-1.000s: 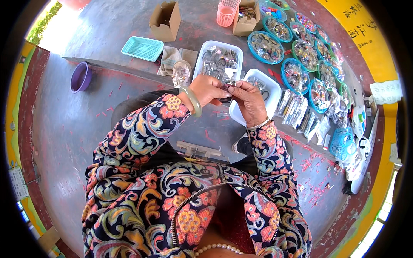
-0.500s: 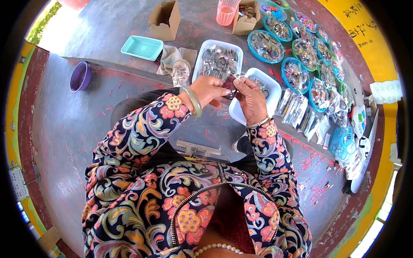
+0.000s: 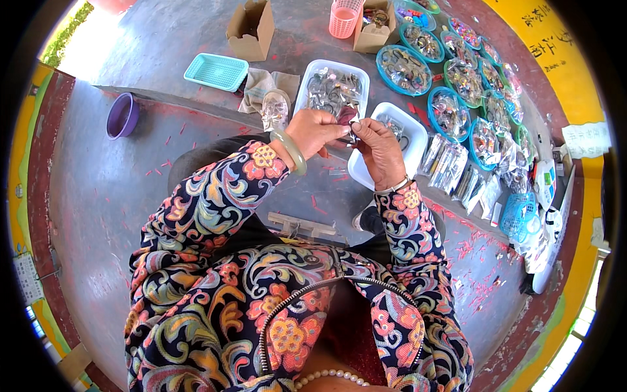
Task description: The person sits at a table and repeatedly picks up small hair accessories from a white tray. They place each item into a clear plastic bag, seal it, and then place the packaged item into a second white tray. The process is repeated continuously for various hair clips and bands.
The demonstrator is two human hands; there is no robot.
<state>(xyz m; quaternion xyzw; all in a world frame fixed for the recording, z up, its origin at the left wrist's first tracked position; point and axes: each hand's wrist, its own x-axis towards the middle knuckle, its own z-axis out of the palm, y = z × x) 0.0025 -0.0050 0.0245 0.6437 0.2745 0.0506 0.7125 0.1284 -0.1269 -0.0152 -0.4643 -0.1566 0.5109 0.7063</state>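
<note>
My left hand (image 3: 311, 132) is closed, thumb and fingers pinching a small dark-red piece (image 3: 345, 115) whose kind I cannot make out. From the other side my right hand (image 3: 381, 153) meets it, thumb and forefinger pinched at a small white-and-dark bit (image 3: 353, 135); whether that bit belongs to the red piece is unclear. Just beyond the hands stands a white tub (image 3: 299, 99) full of small dark and clear-wrapped items. Partly behind my right hand is a second white tub (image 3: 416, 157) with a few dark rings or bands inside.
Several blue and green round baskets (image 3: 428, 83) of small goods crowd the right. Clear packets (image 3: 450, 163) lie nearer. Cardboard boxes (image 3: 260, 39), a pink basket (image 3: 342, 25) and a turquoise tray (image 3: 210, 73) stand farther off. A purple basin (image 3: 124, 117) is at left.
The dark-red piece has shifted slightly up and left, and less of it shows. My fingertips have drawn closer together, with a white-and-dark bit now visible between them.
</note>
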